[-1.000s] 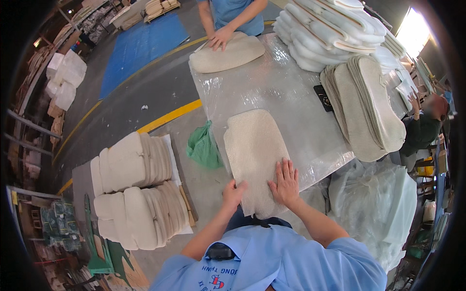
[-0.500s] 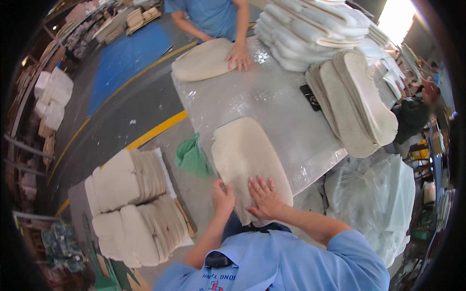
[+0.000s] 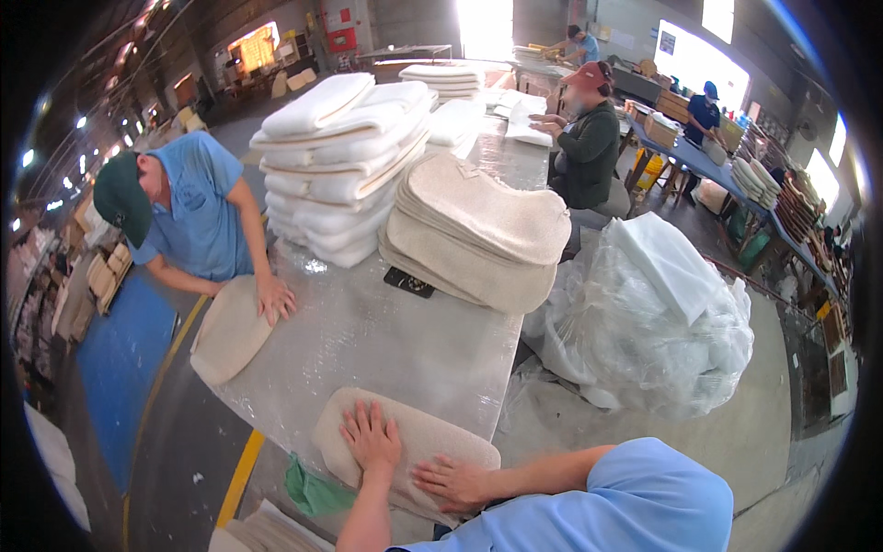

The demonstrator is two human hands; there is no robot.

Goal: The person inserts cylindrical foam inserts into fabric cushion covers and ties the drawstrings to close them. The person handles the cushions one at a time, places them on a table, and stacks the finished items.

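So the left hand (image 3: 370,436) and right hand (image 3: 454,482) are both lying flat, fingers out, on a beige pad (image 3: 425,431) that's stretching lengthwise left-to-right underneath.

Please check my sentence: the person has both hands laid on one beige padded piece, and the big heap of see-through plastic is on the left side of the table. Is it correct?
Not quite. The heap of plastic is on the right side of the table, as the head view shows. The left hand and right hand do lie on the beige padded piece.
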